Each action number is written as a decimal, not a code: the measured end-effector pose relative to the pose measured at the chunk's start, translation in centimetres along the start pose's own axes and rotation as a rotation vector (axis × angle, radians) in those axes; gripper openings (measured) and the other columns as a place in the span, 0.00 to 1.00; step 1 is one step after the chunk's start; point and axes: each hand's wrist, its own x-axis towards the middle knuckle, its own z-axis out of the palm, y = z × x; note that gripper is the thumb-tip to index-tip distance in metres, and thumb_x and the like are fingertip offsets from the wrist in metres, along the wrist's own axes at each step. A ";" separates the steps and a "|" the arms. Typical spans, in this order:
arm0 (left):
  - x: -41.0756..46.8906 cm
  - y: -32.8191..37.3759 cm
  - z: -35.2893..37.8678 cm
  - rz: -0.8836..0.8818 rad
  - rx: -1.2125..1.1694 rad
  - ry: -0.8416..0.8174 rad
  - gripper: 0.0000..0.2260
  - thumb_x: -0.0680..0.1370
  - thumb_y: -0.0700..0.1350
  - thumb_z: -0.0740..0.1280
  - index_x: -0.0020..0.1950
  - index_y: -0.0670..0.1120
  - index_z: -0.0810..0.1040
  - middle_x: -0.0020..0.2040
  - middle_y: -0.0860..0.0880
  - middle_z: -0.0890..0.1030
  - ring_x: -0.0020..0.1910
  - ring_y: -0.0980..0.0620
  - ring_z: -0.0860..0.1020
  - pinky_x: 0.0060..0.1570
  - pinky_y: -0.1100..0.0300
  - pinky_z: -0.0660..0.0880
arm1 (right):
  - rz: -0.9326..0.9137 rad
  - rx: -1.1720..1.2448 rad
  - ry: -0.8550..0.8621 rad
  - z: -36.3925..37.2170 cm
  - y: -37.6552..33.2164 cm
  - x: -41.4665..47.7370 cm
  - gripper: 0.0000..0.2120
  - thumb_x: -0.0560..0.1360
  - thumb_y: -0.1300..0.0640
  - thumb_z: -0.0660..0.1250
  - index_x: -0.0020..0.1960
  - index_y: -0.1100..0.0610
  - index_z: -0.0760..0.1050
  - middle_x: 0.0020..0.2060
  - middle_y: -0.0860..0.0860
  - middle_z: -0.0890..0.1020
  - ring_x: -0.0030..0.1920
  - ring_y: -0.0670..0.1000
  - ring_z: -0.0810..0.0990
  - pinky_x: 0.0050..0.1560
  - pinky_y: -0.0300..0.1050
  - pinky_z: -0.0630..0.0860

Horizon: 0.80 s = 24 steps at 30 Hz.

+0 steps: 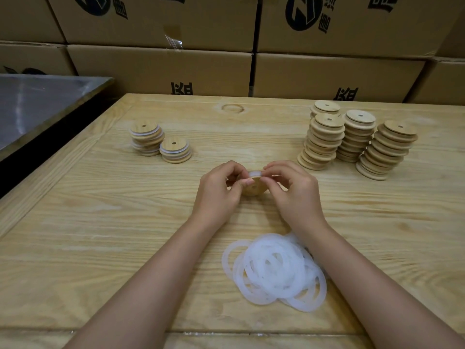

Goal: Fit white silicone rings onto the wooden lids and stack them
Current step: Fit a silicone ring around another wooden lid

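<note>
A wooden lid (pixel 252 188) is held just above the table at the centre of the frame, with a white ring (pixel 256 174) being worked over its upper edge. The lid is gripped from the left by the left hand (pixel 221 190) and from the right by the right hand (pixel 294 192), and the ring is pinched against the rim by curled fingers and thumbs on both sides. The fitting step is judged to be under way, with the ring only partly seated. The rest of the ring would next need to be stretched round the rim and pressed in evenly before the lid is stacked.

A heap of loose rings (pixel 274 268) lies at lower centre. Two short stacks (pixel 161 142) showing white edges stand at middle left, and taller stacks (pixel 357 139) of bare lids at upper right, all on the table (pixel 100 222).

Cardboard boxes (pixel 176 66) fill the top of the frame. A dark round logo and black characters are printed on them, but these are cropped and cannot be read with confidence.
</note>
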 end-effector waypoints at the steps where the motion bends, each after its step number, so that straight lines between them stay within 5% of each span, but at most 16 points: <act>1: 0.0 -0.1 -0.1 0.015 0.007 -0.006 0.06 0.71 0.38 0.72 0.39 0.47 0.77 0.36 0.55 0.79 0.38 0.59 0.76 0.41 0.68 0.72 | 0.027 0.020 -0.027 -0.1 -0.1 0.1 0.03 0.71 0.68 0.71 0.42 0.63 0.81 0.42 0.50 0.79 0.44 0.48 0.79 0.47 0.44 0.78; 9: -0.1 -0.2 -0.3 0.090 0.051 -0.022 0.03 0.71 0.40 0.69 0.41 0.45 0.76 0.38 0.56 0.79 0.41 0.57 0.78 0.46 0.60 0.76 | 0.102 0.101 -0.168 -1.1 0.6 0.5 0.04 0.72 0.68 0.70 0.41 0.60 0.80 0.41 0.48 0.81 0.45 0.48 0.80 0.46 0.39 0.77; 14: 0.4 -0.5 -0.9 -0.179 -0.173 0.017 0.19 0.74 0.32 0.67 0.52 0.57 0.74 0.43 0.56 0.79 0.44 0.64 0.78 0.47 0.72 0.72 | 0.349 0.312 -0.120 -0.8 1.1 0.5 0.08 0.73 0.66 0.70 0.44 0.53 0.80 0.42 0.45 0.84 0.48 0.44 0.82 0.50 0.34 0.76; 20: 0.7 0.1 -0.7 -0.258 -0.291 -0.015 0.15 0.77 0.30 0.61 0.50 0.52 0.75 0.47 0.55 0.79 0.48 0.57 0.78 0.54 0.55 0.76 | 0.337 0.229 -0.061 -0.4 0.5 0.1 0.11 0.72 0.62 0.72 0.42 0.45 0.80 0.38 0.39 0.83 0.41 0.43 0.82 0.45 0.39 0.78; 24: 0.5 0.1 -0.5 -0.323 -0.390 -0.049 0.14 0.79 0.30 0.58 0.49 0.50 0.72 0.48 0.54 0.76 0.42 0.64 0.79 0.48 0.60 0.79 | 0.217 0.147 0.035 -0.1 -0.2 -0.2 0.07 0.72 0.63 0.71 0.44 0.51 0.81 0.40 0.43 0.83 0.44 0.44 0.82 0.46 0.40 0.78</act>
